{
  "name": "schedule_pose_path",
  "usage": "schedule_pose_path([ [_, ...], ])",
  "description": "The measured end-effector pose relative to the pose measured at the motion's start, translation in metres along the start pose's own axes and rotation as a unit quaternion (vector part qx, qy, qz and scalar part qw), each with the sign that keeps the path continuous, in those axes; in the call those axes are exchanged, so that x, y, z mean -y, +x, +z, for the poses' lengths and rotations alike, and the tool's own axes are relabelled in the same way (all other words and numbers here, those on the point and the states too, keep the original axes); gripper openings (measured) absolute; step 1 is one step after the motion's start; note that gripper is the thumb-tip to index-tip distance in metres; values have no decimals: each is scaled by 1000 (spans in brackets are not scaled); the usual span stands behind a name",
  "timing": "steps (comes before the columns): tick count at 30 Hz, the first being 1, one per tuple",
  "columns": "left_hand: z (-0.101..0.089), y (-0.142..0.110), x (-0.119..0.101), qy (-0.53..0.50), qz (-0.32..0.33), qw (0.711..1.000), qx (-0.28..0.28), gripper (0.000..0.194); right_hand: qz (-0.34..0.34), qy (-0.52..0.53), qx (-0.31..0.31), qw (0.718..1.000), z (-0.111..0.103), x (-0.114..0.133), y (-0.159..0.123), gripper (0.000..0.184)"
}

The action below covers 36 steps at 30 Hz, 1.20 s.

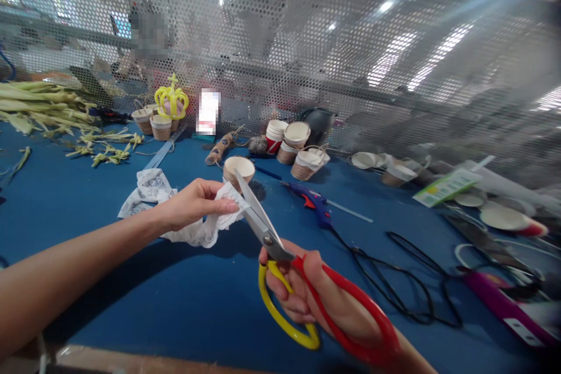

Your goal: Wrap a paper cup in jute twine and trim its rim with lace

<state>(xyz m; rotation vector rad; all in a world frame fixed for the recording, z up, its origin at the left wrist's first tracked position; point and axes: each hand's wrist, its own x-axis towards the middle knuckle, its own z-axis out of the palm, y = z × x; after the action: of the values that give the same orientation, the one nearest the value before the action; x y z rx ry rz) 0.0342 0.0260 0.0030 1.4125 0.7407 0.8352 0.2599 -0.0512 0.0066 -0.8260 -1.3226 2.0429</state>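
My left hand (193, 204) pinches a strip of white lace (199, 232) above the blue table, its fingers closed on the fabric. My right hand (313, 298) grips a pair of scissors (280, 257) with one yellow and one red handle. The steel blades are parted and point up and left, and their tips meet the lace right at my left fingertips. More of the lace (149, 187) trails back onto the table behind my left wrist.
A blue glue gun (313, 201) with a black cord (394, 286) lies right of centre. Paper cups (295, 134) and small woven baskets stand along the perforated metal screen (307, 41). Green palm leaves (48, 108) lie at far left, a yellow crown (172, 99) behind. A purple tool (504, 304) lies at right.
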Motion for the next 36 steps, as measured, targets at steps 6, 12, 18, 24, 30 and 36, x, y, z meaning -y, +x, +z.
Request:
schedule_pose_path([
  [6,1,1,0,1,9,1000,-8,22,-2,-19,-16,1000,4,0,1,48],
  [12,2,0,-2,-11,3,1000,0,22,-13,-63,9,998,-1,1,-4,73],
  [18,2,-1,-2,-27,0,1000,-2,23,-15,-52,43,998,-2,5,-12,77],
  [24,4,-2,-5,-53,-11,998,-30,23,-7,-41,17,999,3,7,-12,74],
  [30,1,-1,-2,-56,6,998,-16,22,8,-13,6,1000,3,7,-9,72],
  [36,1,-2,-2,-40,1,999,-7,24,16,16,1,1000,4,5,-9,63],
])
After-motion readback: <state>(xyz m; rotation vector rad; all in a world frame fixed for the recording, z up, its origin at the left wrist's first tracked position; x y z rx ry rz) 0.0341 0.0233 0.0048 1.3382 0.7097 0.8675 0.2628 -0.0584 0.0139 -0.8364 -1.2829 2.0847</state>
